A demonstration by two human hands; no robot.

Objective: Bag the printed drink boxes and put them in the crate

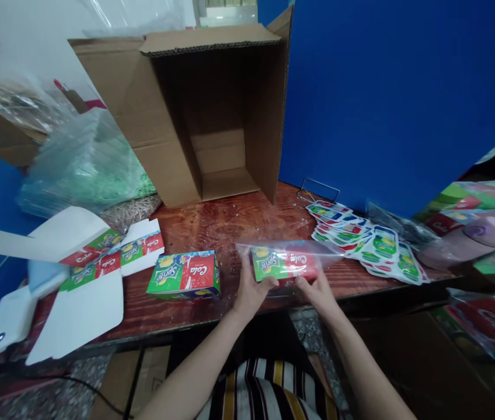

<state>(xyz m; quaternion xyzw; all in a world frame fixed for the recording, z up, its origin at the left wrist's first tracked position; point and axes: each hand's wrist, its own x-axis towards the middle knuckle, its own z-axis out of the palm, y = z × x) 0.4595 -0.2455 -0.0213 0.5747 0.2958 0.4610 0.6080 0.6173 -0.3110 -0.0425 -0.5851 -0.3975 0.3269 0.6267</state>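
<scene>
Both my hands grip a small printed carton (286, 263), green with "Sprite" on one half and red with "Cola" on the other. A clear plastic bag (324, 252) is around it, its loose end spreading to the right. My left hand (250, 290) is closed on the carton's left end, thumb on the lower front edge. My right hand (320, 293) holds the right end, thumb also at the lower edge. A matching closed carton (185, 276) stands on the table left of my left hand, apart from it.
A large cardboard box (225, 146) lies open toward me at the back. Flat unfolded cartons (87, 315) lie at left, beside a white device (6, 324). Overlapping printed cut-outs (374, 245) and a wire stand (320, 188) are at right. Wrapped cartons (488, 321) are stacked far right.
</scene>
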